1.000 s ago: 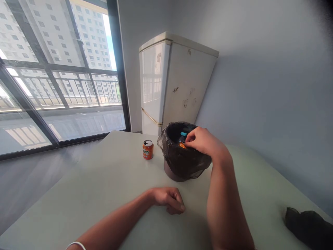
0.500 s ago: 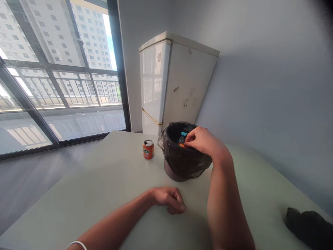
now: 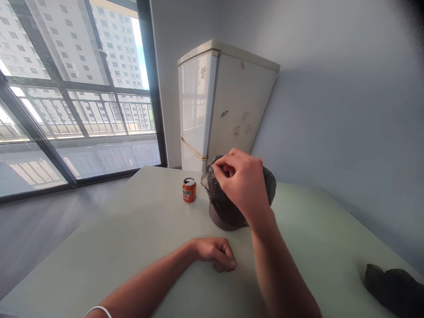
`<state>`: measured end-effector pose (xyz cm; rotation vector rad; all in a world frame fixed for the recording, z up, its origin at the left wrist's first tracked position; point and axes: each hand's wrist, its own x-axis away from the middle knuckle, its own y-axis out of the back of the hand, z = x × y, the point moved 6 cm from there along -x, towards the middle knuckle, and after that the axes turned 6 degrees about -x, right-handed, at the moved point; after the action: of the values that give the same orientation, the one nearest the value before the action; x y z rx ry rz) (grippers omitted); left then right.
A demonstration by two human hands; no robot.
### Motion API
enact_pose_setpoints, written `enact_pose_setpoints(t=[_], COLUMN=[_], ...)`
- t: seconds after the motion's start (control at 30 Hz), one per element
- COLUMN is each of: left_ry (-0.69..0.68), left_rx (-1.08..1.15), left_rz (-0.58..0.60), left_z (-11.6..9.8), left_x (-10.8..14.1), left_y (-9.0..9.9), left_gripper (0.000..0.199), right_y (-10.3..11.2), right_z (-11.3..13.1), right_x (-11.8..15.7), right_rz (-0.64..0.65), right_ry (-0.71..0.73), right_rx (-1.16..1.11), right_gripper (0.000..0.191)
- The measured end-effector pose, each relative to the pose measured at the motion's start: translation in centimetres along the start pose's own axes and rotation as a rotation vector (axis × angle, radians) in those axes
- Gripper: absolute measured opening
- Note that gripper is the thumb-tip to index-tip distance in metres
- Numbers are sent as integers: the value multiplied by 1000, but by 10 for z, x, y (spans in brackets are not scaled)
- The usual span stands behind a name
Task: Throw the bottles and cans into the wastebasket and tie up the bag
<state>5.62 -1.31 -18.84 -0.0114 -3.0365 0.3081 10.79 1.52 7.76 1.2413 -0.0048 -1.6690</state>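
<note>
My right hand [image 3: 240,176] is above the near left part of a trash bin [image 3: 218,218] lined with a dark plastic bag [image 3: 223,203]. Its thumb and fingers are pinched together at the bag's rim; whether they grip the plastic or anything else, I cannot make out. The hand covers most of the bin's opening. My left hand [image 3: 215,254] rests on the table in a loose fist with nothing showing in it, in front of the bin. An orange drink can [image 3: 189,191], its top opened, stands upright left of the bin, apart from both hands.
The pale table [image 3: 149,247] carries all of this. A dark, crumpled-looking object [image 3: 392,289] lies at its right edge. Behind the table stands a worn white fridge [image 3: 241,106] against a grey wall. Large glass balcony doors [image 3: 76,97] are at left.
My right hand has come up out of the bin and moved left, its fingers now at the rim. The blue-capped bottle seen inside earlier is hidden. My left hand and the can stay put.
</note>
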Motion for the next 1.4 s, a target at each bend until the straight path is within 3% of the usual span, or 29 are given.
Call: enact_pose_setpoints(t=[0.1,0.17,0.27,0.37,0.57,0.8,1.13,1.4], left_ry=[3,-8,-30,-33,-23,-5,18,0], left_rx=[-10,-21,-46,-36,-5,19,63,50], left_rz=[-18,-14,-14,-9,-37,-46,-73,-69], left_z=[4,5,6,8,12,16,20,14], left_x=[-1,-2,-3,-5,-4,-4,-5,-4], left_y=[3,5,7,9,10,11,13,11], left_gripper=[65,62,57,53,53,51,47,46], right_y=[-42,-73,-114,-139,-148,-165,-180,-177], right_z=[30,37,28,11,-10,-24,-36,-36], right_x=[13,22,29,31,29,35,41,37], right_rz=[242,378,500,577,571,708,764,732], right_ry=[88,108,101,38,-15,-80,-117,-159], right_rx=[-215,-221,-43,73,14,173,197,241], right_gripper=[15,15,18,18,21,24,23,25])
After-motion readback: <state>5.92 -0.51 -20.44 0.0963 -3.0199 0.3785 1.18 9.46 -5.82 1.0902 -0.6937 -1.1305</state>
